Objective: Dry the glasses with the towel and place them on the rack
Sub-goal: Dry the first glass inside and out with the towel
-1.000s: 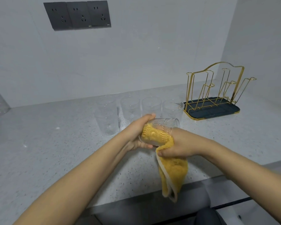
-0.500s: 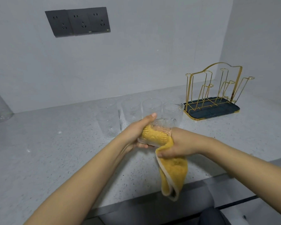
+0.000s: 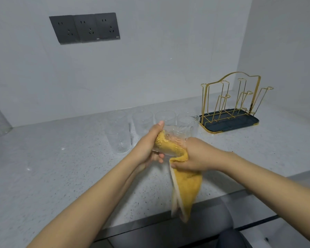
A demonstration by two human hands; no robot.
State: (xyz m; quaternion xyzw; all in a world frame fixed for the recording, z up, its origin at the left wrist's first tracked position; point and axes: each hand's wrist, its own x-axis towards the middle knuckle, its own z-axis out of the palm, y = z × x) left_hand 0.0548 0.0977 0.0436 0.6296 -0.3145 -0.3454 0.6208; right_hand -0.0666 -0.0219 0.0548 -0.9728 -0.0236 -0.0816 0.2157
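Yellow terry towel point(image 3: 185, 187) is stuffed into the clear ribbed glass tumbler point(image 3: 172, 140). Left hand point(image 3: 149, 149) grips the tumbler; right hand point(image 3: 191, 158) clutches the towel, near the gold wire rack point(image 3: 229, 102).

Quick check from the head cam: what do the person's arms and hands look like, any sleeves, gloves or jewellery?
Both forearms are bare for as much as shows, with no sleeves in view. The left hand and right hand wear no gloves, and no rings, watch or bracelet are visible.
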